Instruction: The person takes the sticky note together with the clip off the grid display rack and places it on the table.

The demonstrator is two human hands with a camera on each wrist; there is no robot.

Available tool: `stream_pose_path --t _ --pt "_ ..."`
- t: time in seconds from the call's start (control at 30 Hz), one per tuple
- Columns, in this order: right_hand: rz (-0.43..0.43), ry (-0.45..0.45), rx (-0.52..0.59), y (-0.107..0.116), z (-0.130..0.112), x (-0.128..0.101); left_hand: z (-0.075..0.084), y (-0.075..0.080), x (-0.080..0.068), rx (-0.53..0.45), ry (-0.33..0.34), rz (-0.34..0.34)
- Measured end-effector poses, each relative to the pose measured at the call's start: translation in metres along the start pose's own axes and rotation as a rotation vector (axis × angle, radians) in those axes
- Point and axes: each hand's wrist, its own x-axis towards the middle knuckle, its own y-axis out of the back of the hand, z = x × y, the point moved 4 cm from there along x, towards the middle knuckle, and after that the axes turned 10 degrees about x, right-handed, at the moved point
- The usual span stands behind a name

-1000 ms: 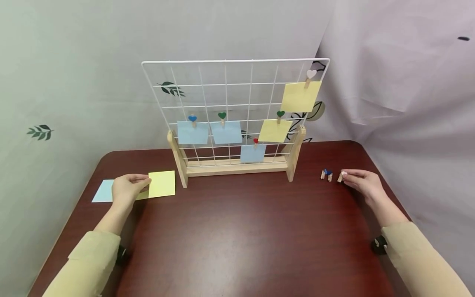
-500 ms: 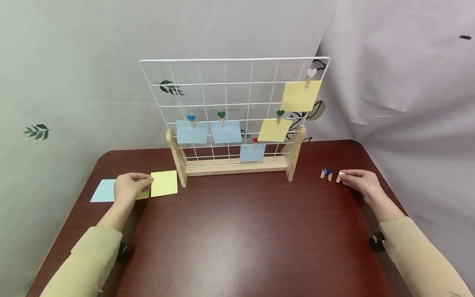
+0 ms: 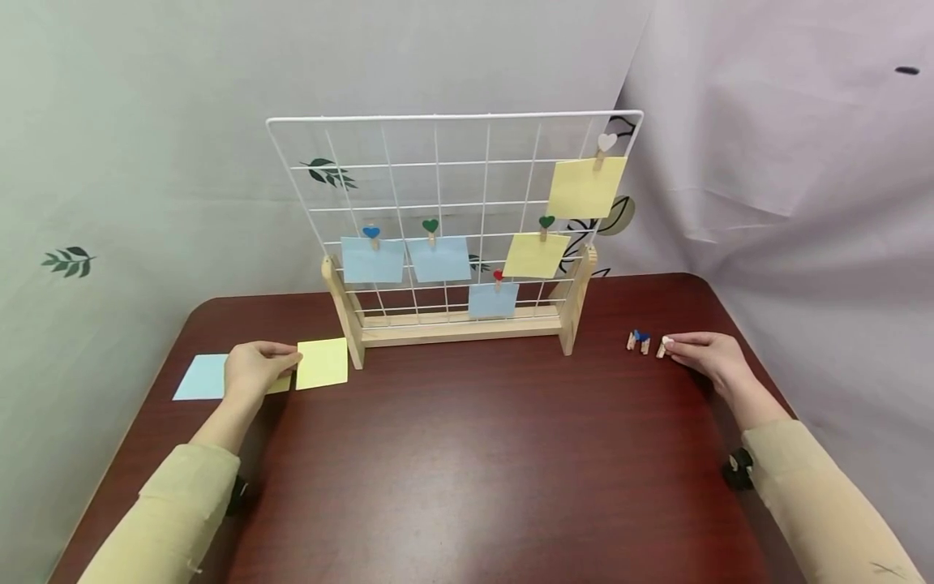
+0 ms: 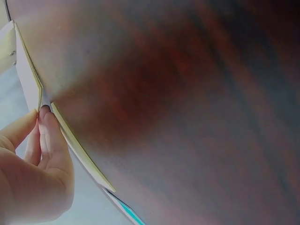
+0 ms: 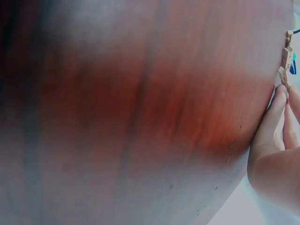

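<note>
My left hand [image 3: 290, 358] pinches the left edge of a yellow sticky note [image 3: 323, 362] lying on the dark red table [image 3: 481, 454], just left of the rack's wooden foot. In the left wrist view the fingers [image 4: 47, 136] grip the note's edge [image 4: 75, 145]. A blue note [image 3: 197, 377] lies flat further left, partly under that hand. My right hand [image 3: 667, 345] pinches a small wooden clip [image 3: 661, 349] on the table at the right. The right wrist view shows fingertips [image 5: 276, 108] at the clip [image 5: 284, 65]. A blue-heart clip [image 3: 639, 341] lies beside it.
A white wire grid [image 3: 452, 186] on a wooden stand [image 3: 460, 324] rises at the table's back. Three blue and two yellow notes hang on it from heart clips. Pale curtains close in behind and to the right.
The yellow note has slid slightly right, toward the rack's foot, in my left hand's pinch. My right hand stays at the clip.
</note>
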Motion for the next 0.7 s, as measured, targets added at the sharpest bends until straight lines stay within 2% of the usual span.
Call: stream_pose_path --t 0.13,0.33,0.7 --pt "0.018 -0.002 -0.078 0.0004 -0.0004 0.0006 -0.0012 -0.0007 0.0023 0.012 -0.012 -0.007" --pt "0.036 -0.001 -0.139 -0.0006 -0.0007 0.0018 -0.0024 -0.0004 0.0045 0.018 -0.012 -0.017" --pt "0.052 0.018 -0.132 -0.0037 -0.0014 0.0031 -0.0053 -0.0015 0.0058 -0.029 0.01 -0.02"
